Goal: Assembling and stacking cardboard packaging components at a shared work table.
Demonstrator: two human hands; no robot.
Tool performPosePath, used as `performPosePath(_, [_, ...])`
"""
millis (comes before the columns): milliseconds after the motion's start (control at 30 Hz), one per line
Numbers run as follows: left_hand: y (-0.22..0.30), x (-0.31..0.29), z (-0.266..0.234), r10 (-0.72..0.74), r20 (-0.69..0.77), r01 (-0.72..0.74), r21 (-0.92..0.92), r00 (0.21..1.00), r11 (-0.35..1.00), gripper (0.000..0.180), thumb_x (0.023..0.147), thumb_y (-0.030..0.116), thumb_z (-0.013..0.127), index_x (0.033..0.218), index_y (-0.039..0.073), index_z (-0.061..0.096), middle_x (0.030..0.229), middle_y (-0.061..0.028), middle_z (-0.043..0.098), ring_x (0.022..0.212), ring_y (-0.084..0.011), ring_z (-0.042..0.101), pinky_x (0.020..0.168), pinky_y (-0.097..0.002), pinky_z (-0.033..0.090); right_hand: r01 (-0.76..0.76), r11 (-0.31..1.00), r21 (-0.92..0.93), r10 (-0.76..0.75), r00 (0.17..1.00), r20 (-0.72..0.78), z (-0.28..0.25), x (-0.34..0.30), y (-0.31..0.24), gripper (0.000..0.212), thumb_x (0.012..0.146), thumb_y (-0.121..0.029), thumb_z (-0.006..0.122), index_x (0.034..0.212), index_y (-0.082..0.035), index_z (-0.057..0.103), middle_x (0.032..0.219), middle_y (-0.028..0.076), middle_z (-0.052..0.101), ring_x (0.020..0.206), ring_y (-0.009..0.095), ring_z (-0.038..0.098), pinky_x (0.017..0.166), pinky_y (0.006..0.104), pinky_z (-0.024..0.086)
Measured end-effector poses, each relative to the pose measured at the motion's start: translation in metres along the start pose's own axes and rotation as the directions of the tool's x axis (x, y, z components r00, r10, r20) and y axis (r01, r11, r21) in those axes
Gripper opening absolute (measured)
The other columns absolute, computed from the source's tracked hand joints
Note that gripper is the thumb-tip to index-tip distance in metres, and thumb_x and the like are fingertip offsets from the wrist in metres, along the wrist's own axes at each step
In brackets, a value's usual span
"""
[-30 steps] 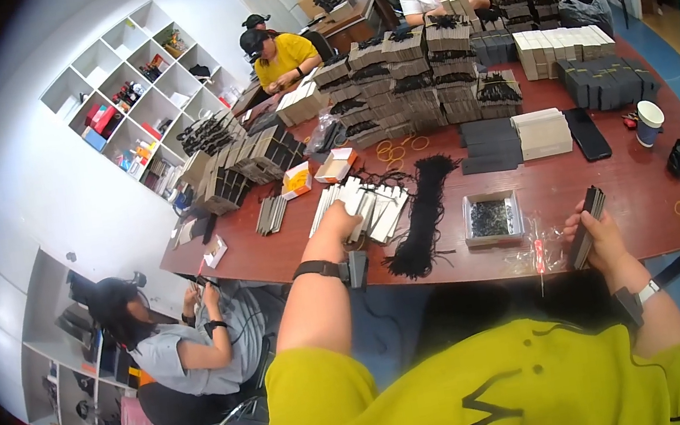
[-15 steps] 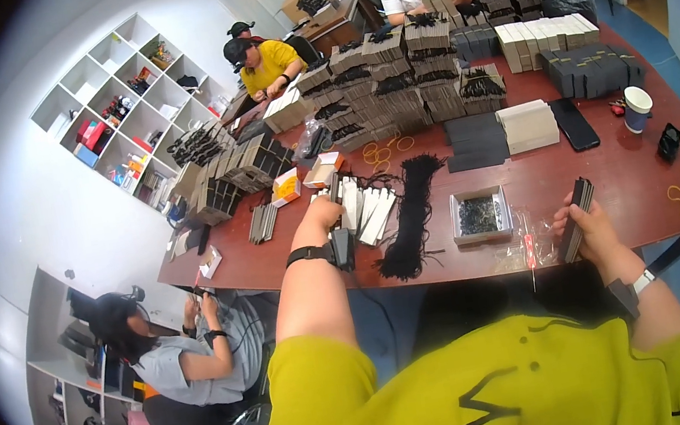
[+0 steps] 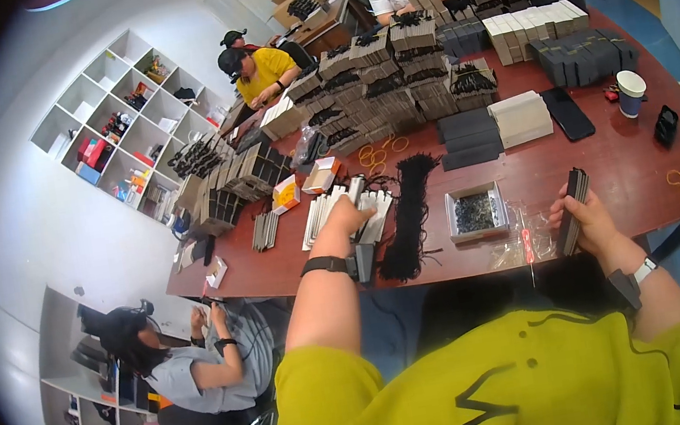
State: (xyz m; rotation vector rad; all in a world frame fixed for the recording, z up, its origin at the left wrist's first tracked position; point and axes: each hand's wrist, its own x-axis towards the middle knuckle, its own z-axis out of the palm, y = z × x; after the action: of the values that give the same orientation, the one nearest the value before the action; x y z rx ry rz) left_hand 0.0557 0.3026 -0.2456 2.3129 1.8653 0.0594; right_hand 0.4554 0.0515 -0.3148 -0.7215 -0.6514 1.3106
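Note:
My left hand (image 3: 349, 215) rests on a fanned pile of white flat strips (image 3: 320, 217) with black cords at their far ends. Its thumb is stretched out to the right over the strips, apart from the other fingers, which are partly hidden; I see nothing gripped. Close to the table's front edge, my right hand (image 3: 589, 217) is wrapped round a stack of dark flat strips (image 3: 571, 213), held tilted upright. Between my hands lie a long bundle of black cords (image 3: 409, 215), a small white box of tiny dark pieces (image 3: 476, 214) and a red-handled pointed tool (image 3: 527, 246).
Tall stacks of grey-brown card pieces (image 3: 387, 100) stand across the table's middle. Dark sheets (image 3: 470, 138), a phone (image 3: 568, 114) and a paper cup (image 3: 631, 94) are at right. Orange-and-white boxes (image 3: 321, 175) stand at left. Co-workers sit beyond the table and at left.
My left hand has moved right across the white strips, uncovering those at the pile's left side. The right hand keeps its stack in nearly the same place.

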Motion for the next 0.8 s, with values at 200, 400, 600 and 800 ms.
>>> performPosePath(200, [0.031, -0.013, 0.012, -0.187, 0.166, 0.193, -0.025, 0.968, 0.981, 0.051, 0.066, 0.027, 0.082, 0.1, -0.005, 0.063, 0.093, -0.023, 0.065, 0.084, -0.035, 0.066, 0.069, -0.0384, 0.052, -0.008, 1.0, 0.013, 0.008, 1.0, 0.006, -0.001, 0.001, 0.0, 0.022, 0.087, -0.014, 0.063, 0.101, -0.007, 0.048, 0.082, 0.009, 0.062, 0.073, 0.018, 0.063, 0.068, 0.0301, 0.053])
performPosePath(400, [0.012, -0.001, 0.01, -0.147, 0.04, 0.147, 0.011, 0.988, 0.989, 0.053, 0.067, 0.03, 0.079, 0.1, -0.007, 0.061, 0.098, -0.0243, 0.064, 0.091, -0.0364, 0.063, 0.077, -0.0394, 0.051, -0.017, 1.0, 0.024, 0.017, 1.0, 0.0, -0.003, 0.003, 0.003, 0.021, 0.087, -0.015, 0.062, 0.101, -0.008, 0.049, 0.082, 0.009, 0.062, 0.074, 0.018, 0.063, 0.068, 0.0305, 0.053])
performPosePath(600, [-0.012, 0.015, -0.023, -0.122, 0.154, 0.143, -0.136, 0.981, 0.98, 0.057, 0.076, 0.032, 0.07, 0.106, -0.012, 0.051, 0.099, -0.0273, 0.062, 0.093, -0.0379, 0.062, 0.08, -0.0413, 0.049, -0.007, 1.0, 0.026, 0.007, 1.0, 0.0, -0.006, 0.004, 0.004, 0.019, 0.088, -0.014, 0.062, 0.101, -0.008, 0.049, 0.082, 0.009, 0.063, 0.073, 0.018, 0.063, 0.067, 0.0312, 0.054])
performPosePath(800, [0.007, -0.018, -0.041, 0.076, 0.313, 0.198, -0.753, 0.947, 0.628, 0.026, 0.079, 0.024, 0.064, 0.09, 0.002, 0.054, 0.067, -0.0056, 0.055, 0.058, -0.0175, 0.057, 0.054, -0.0339, 0.051, 0.01, 1.0, 0.01, -0.01, 0.999, -0.033, 0.0, 0.005, 0.002, 0.019, 0.087, -0.013, 0.062, 0.099, -0.008, 0.048, 0.082, 0.01, 0.061, 0.073, 0.019, 0.063, 0.066, 0.0319, 0.053])
